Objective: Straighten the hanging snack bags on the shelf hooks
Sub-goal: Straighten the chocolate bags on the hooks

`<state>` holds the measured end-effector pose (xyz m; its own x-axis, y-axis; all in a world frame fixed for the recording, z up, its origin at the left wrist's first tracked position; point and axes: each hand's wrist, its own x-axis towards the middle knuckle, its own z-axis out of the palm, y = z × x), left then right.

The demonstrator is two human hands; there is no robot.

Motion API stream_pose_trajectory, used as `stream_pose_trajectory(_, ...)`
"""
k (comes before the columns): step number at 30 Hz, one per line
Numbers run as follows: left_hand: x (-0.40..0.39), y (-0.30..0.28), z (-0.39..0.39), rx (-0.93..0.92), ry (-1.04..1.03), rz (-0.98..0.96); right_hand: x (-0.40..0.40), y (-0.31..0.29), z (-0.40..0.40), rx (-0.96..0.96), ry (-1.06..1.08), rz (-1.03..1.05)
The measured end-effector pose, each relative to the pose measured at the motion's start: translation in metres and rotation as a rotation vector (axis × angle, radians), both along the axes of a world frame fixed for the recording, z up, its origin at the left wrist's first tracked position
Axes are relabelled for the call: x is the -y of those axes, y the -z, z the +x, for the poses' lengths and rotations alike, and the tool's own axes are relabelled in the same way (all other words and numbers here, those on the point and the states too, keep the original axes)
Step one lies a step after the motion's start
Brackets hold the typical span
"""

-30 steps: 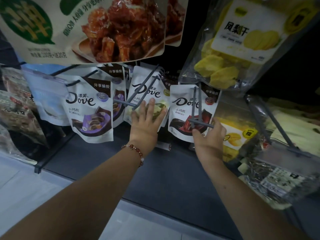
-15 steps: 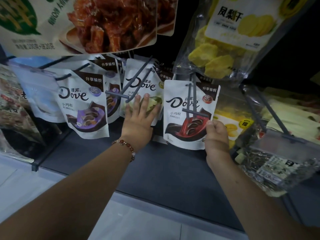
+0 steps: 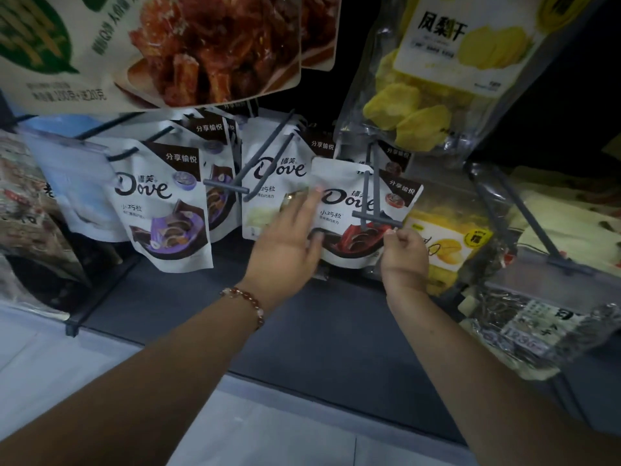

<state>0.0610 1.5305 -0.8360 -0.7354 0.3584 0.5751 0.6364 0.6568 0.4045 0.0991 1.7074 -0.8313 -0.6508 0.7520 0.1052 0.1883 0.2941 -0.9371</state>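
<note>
My left hand (image 3: 285, 250) lies flat, fingers apart, against the red Dove bag (image 3: 353, 227); my right hand (image 3: 405, 257) pinches its edge. Three front Dove bags counted.

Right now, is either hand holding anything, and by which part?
The right hand pinches the red Dove bag at its lower right edge. The left hand lies with straight fingers at that bag's left edge, gripping nothing.

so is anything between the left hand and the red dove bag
Nothing visible. The left hand already lies against the left edge of the red Dove bag, fingers extended. The right hand holds the bag's lower right corner, just under the hook's crossbar.
</note>
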Motion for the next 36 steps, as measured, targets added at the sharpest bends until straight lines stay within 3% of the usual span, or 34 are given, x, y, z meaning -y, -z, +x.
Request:
stream_pose_trajectory(5, -0.038, -0.01, 0.001, -0.004, -0.202, -0.267, 0.011, -0.017, 0.008, -0.276, -0.067, 0.205)
stream_pose_trajectory(10, -0.059, -0.026, -0.005, 0.054, -0.31, -0.364, 0.026, -0.029, 0.019, -0.196, -0.211, 0.665)
stream_pose_trajectory(15, -0.065, -0.027, -0.014, 0.026, -0.302, -0.351, 0.02, -0.033, -0.004, -0.079, -0.178, 0.566)
stream_pose_trajectory(20, -0.07, -0.025, -0.038, 0.053, -0.311, -0.402, 0.011, -0.036, -0.025, 0.112, -0.141, 0.625)
stream_pose_trajectory(27, -0.061, -0.015, -0.035, 0.039, -0.281, -0.496, 0.001, -0.042, -0.001, 0.071, -0.175, 0.694)
stream_pose_trajectory(32, -0.043, -0.013, -0.021, 0.036, -0.285, -0.629, 0.013, -0.04, 0.03, 0.204, -0.344, 0.919)
stream_pose_trajectory(36, -0.022, -0.024, 0.015, 0.057, -0.259, -0.642, 0.025, -0.046, 0.047, 0.399, -0.54, 0.935)
